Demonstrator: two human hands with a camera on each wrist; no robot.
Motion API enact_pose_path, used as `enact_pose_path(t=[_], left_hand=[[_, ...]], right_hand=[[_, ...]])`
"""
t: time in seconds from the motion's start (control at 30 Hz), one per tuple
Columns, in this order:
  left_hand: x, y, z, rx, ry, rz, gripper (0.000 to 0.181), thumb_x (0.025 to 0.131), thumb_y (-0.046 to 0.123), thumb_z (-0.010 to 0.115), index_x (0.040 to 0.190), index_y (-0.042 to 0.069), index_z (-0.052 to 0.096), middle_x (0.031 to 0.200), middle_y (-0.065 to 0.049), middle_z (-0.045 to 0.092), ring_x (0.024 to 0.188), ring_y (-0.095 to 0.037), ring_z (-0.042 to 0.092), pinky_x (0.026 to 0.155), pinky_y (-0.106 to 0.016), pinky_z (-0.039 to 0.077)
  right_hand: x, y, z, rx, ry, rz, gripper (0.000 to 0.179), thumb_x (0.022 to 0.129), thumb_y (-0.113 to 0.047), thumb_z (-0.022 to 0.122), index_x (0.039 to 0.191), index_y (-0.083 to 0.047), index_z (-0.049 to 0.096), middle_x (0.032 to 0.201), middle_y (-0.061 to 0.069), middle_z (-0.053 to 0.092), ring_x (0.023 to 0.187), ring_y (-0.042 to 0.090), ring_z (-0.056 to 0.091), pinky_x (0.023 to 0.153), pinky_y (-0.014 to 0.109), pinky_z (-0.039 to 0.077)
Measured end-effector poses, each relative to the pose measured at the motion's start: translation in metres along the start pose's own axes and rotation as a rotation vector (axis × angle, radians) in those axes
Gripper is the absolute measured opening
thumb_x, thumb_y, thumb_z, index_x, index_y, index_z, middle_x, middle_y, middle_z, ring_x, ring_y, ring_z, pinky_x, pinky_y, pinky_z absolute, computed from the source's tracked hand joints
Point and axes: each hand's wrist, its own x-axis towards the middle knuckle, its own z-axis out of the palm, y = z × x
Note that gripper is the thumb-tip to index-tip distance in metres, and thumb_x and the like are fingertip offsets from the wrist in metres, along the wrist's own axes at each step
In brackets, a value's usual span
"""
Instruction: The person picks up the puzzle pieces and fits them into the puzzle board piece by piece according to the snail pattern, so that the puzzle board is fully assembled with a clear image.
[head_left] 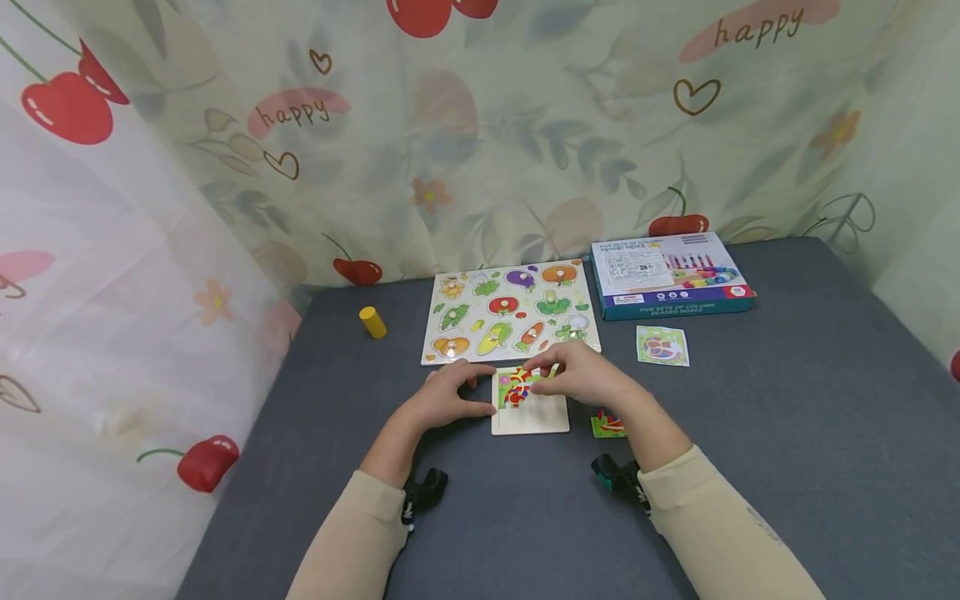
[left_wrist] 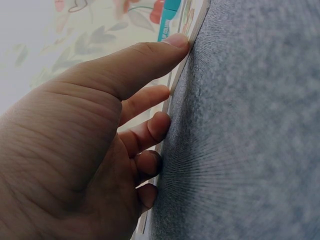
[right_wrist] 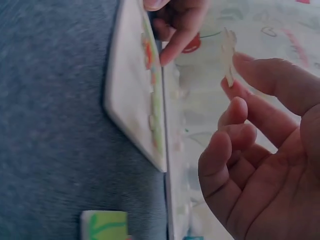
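A small wooden jigsaw tray (head_left: 543,417) lies on the table, with several colourful pieces (head_left: 512,392) in its upper part. My left hand (head_left: 450,395) is at its left side; thumb (left_wrist: 177,41) and forefinger touch the edge, the other fingers loosely bent. Above the tray, my right hand (head_left: 585,375) pinches a puzzle piece (right_wrist: 228,57) between thumb and forefinger. Its pale edge faces the right wrist view, so the printed side is hidden there. A loose green and red puzzle piece (head_left: 606,427) lies right of the tray, partly behind the right forearm.
Behind the tray lies a vegetable puzzle board (head_left: 476,329). A boxed bead set (head_left: 675,275) stands at the back right, with a small picture card (head_left: 662,346) in front of it. A yellow cylinder (head_left: 372,322) stands to the left. Printed cloth hangs behind the table.
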Motion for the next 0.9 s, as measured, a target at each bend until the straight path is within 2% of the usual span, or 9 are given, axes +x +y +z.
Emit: enact_pose_path(t=[0.23,0.5,0.9], left_hand=[[0.000,-0.001,0.001,0.006,0.006,0.011,0.060,0.089,0.044,0.080,0.142,0.021,0.061,0.099,0.001,0.051,0.090,-0.017,0.047,0.082,-0.041,0.034],[0.000,-0.002,0.002,0.012,0.008,0.011,0.061,0.089,0.043,0.081,0.142,0.021,0.061,0.100,0.001,0.051,0.091,-0.017,0.047,0.084,-0.042,0.033],[0.001,-0.002,0.002,0.004,0.004,0.012,0.060,0.089,0.043,0.080,0.142,0.021,0.061,0.099,0.002,0.051,0.090,-0.017,0.047,0.084,-0.043,0.031]], right_hand=[[0.005,0.009,0.006,-0.048,-0.013,0.031,0.030,0.091,-0.017,0.079,0.119,-0.008,0.077,0.088,0.005,0.063,0.075,0.021,0.050,0.064,0.034,0.040],[0.007,0.017,0.010,-0.072,-0.022,0.095,0.030,0.089,-0.014,0.079,0.118,-0.004,0.077,0.066,0.001,0.051,0.058,0.015,0.040,0.060,0.032,0.033],[0.009,0.022,0.014,-0.092,-0.006,0.119,0.030,0.088,-0.014,0.082,0.117,-0.007,0.078,0.071,0.003,0.052,0.066,0.018,0.045,0.066,0.033,0.035]])
